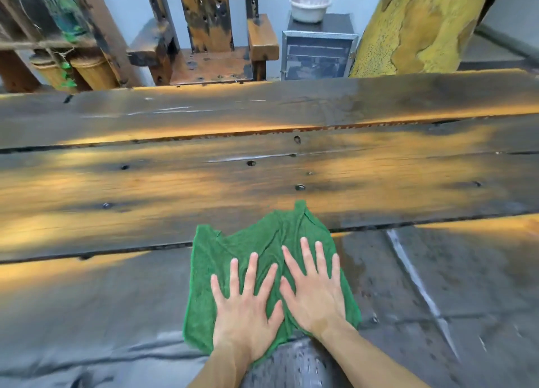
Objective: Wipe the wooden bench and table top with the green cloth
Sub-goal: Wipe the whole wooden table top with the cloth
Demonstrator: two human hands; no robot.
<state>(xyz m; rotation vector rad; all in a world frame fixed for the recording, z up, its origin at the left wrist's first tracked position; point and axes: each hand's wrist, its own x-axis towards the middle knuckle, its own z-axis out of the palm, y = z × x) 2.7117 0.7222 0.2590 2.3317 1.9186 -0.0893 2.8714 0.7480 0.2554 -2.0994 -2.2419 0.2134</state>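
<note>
I see my left hand [244, 309] and right hand [316, 294] pressed flat, fingers spread, side by side on the green cloth [262, 241] lying under them on the table [145, 189].

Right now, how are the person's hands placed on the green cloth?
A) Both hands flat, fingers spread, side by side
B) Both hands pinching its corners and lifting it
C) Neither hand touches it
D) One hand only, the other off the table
A: the left hand and right hand both lie palm-down with fingers spread, side by side on the green cloth, which lies spread on the wooden table top.
</note>
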